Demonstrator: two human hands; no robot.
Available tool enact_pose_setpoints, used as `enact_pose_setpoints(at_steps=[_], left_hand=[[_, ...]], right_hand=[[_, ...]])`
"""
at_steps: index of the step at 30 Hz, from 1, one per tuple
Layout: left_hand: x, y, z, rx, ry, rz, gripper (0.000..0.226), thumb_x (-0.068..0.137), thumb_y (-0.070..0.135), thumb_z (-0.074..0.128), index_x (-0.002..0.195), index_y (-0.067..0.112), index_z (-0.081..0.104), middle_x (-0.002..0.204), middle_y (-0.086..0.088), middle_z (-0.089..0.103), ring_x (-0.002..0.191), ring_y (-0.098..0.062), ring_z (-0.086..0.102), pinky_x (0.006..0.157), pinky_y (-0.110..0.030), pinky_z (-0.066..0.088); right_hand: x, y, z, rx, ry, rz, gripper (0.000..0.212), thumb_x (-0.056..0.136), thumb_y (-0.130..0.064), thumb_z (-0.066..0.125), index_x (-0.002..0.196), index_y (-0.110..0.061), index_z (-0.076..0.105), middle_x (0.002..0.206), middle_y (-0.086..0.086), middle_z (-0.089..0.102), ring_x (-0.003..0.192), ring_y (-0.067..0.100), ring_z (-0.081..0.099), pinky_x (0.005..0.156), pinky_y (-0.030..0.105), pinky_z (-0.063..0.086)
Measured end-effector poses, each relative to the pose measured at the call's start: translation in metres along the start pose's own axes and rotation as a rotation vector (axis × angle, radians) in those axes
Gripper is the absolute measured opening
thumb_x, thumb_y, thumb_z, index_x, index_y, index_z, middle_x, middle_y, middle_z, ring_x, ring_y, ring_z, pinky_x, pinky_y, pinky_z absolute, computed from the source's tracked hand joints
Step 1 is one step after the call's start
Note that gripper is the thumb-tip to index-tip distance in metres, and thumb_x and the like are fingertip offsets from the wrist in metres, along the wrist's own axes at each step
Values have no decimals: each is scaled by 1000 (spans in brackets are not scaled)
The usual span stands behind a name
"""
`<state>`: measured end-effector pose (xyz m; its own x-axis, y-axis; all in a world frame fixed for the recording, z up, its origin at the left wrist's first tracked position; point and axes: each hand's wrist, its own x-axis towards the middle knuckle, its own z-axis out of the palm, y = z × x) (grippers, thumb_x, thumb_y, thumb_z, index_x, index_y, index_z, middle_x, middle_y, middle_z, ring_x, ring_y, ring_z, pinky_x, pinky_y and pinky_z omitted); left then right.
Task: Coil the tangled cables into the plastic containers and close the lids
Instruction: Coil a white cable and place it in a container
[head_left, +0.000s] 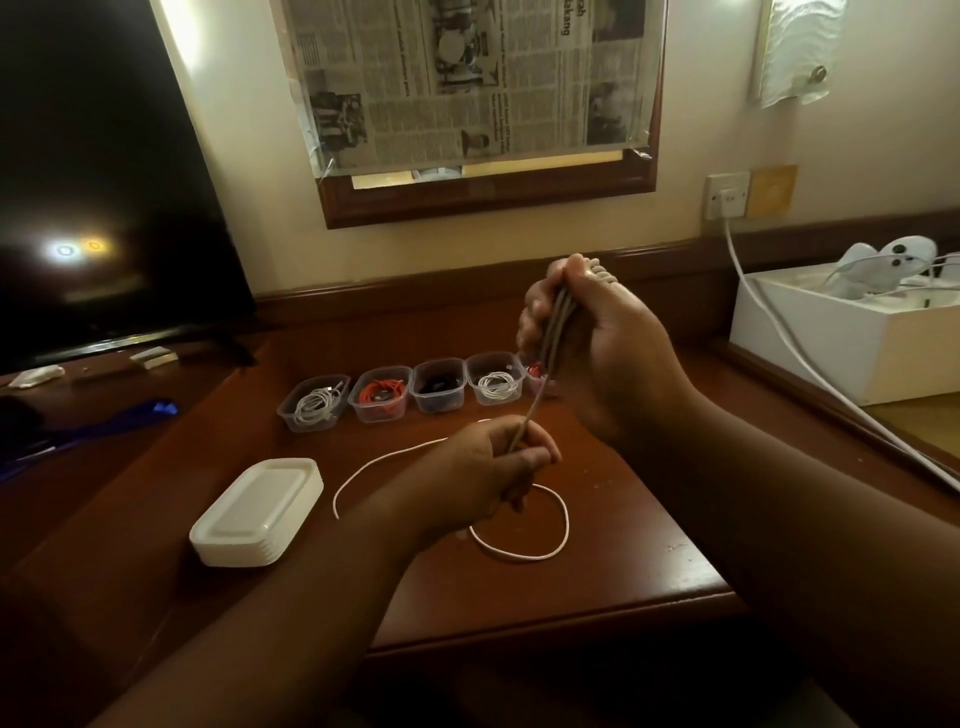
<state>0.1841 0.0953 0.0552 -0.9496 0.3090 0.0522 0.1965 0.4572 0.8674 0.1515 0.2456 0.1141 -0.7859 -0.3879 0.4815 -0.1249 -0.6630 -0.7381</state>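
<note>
Winding the white cable into loops over the desk

Right hand (587, 332) raised, fingers curled round several gathered loops of the white cable (550, 540), acting as the spool; left hand (493, 467) lower, pinching the running strand to feed it taut. Slack tail lies curved on the desk (623, 571) near its front edge, free to be drawn up. Five open plastic containers (439, 387) sit in a row toward the back edge, each already holding a coil. Stacked lids (257, 512) wait at front left, likely for closing last

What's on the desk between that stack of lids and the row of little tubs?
Bare wood, head view: nothing lies between the lid stack and the tubs.
</note>
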Motion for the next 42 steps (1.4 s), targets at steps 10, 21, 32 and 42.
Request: enact_pose_setpoints(at_steps=[10, 21, 32, 42], left_hand=[[-4, -2, -13, -242, 2, -73, 41, 92, -6, 36, 106, 22, 62, 75, -5, 53, 57, -10, 44, 53, -24, 36], [-1, -4, -23, -334, 291, 91, 27, 81, 15, 43, 63, 20, 62, 50, 4, 32, 43, -9, 26, 43, -23, 22], [-4, -16, -36, -123, 621, 297, 32, 83, 40, 62, 54, 29, 58, 49, 8, 43, 47, -11, 37, 47, -26, 31], [-24, -6, -34, 90, 341, 533, 37, 79, 28, 62, 54, 9, 45, 54, -11, 36, 51, -29, 37, 50, -36, 34]], right_hand=[[0, 25, -16, -1189, 31, -368, 30, 101, -27, 44, 77, -18, 59, 71, 6, 62, 61, 16, 59, 60, 38, 54], [-1, 27, -28, -1850, -152, -197, 47, 103, -45, 36, 61, -24, 44, 59, -5, 48, 51, 10, 45, 50, 26, 27], [3, 21, -23, -991, -167, 538, 48, 101, -45, 45, 66, -13, 51, 43, -5, 42, 36, 12, 34, 44, 25, 30], [20, 27, -46, -286, 552, 307, 35, 106, -36, 37, 86, -12, 52, 60, 6, 65, 58, 21, 67, 72, 41, 60]])
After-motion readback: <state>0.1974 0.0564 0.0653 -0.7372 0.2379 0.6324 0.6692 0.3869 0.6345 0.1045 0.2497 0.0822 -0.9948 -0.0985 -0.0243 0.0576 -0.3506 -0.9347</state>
